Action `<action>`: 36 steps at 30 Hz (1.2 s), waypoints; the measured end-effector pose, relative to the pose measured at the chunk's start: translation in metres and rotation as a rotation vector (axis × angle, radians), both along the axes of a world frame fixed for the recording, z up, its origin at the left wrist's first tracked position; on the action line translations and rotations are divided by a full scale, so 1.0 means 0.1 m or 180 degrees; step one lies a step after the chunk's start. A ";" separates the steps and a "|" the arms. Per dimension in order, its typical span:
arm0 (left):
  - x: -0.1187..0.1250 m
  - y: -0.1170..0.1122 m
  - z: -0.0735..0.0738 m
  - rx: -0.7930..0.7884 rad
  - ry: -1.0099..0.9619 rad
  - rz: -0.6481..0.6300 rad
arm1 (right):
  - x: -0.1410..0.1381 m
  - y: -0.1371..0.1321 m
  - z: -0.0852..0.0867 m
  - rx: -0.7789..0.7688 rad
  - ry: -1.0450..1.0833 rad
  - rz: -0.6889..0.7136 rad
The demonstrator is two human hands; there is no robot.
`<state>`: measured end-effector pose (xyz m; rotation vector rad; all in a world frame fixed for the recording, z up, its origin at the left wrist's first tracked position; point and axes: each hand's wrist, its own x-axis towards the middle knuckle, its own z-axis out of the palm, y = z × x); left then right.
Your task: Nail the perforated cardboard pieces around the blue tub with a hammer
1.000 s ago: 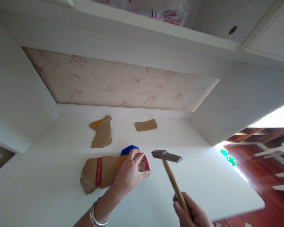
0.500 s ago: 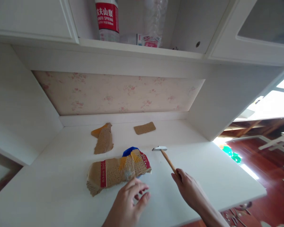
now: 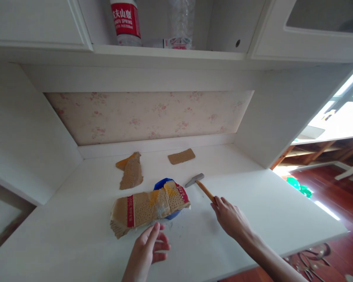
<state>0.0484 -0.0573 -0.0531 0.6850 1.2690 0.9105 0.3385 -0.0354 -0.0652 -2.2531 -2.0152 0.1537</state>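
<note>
My right hand point(image 3: 228, 215) is wrapped round the wooden handle of a hammer point(image 3: 205, 190), whose grey metal head is just above or on the white surface; I cannot tell which. To the left of the head lies a long piece of cardboard point(image 3: 144, 207), punched with many small holes, with red printed bands and yellow tape. It rests over a blue object point(image 3: 173, 214), mostly hidden beneath. My left hand point(image 3: 151, 246) is just in front of the cardboard, palm turned inward, fingers apart and holding nothing.
Two smaller cardboard scraps, one with orange tape point(image 3: 131, 174) and one plain strip point(image 3: 181, 156), lie farther back on the white desktop point(image 3: 85, 219). Overhead, a shelf point(image 3: 170, 54) carries a red-labelled bottle point(image 3: 126, 19) and a clear bottle point(image 3: 181, 23). Side panels flank the desktop.
My left hand has drawn back slightly left from the cardboard and turned, its fingers spreading. The hammer has turned in my right hand, its head tilting differently. The view has shifted a little.
</note>
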 end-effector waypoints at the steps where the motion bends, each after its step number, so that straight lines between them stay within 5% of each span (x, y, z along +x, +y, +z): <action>1: -0.01 0.03 -0.02 -0.0075 -0.0121 0.0067 | 0.01 0.00 -0.01 0.0003 -0.0020 0.0007; 9: 0.03 0.20 -0.02 0.0019 -0.0740 0.0652 | 0.11 0.04 -0.07 0.0091 -0.0209 0.0001; 23: 0.09 0.27 0.15 0.0244 -0.1091 0.0834 | 0.19 0.07 -0.28 0.0326 0.0036 -0.0015; 31: -0.02 0.34 0.23 0.0441 -0.1349 0.0725 | 0.15 0.06 -0.27 0.0599 0.0583 -0.0133; 36: -0.25 0.49 0.32 0.0762 -0.1218 0.0674 | -0.21 0.08 -0.15 0.0803 0.1472 -0.0107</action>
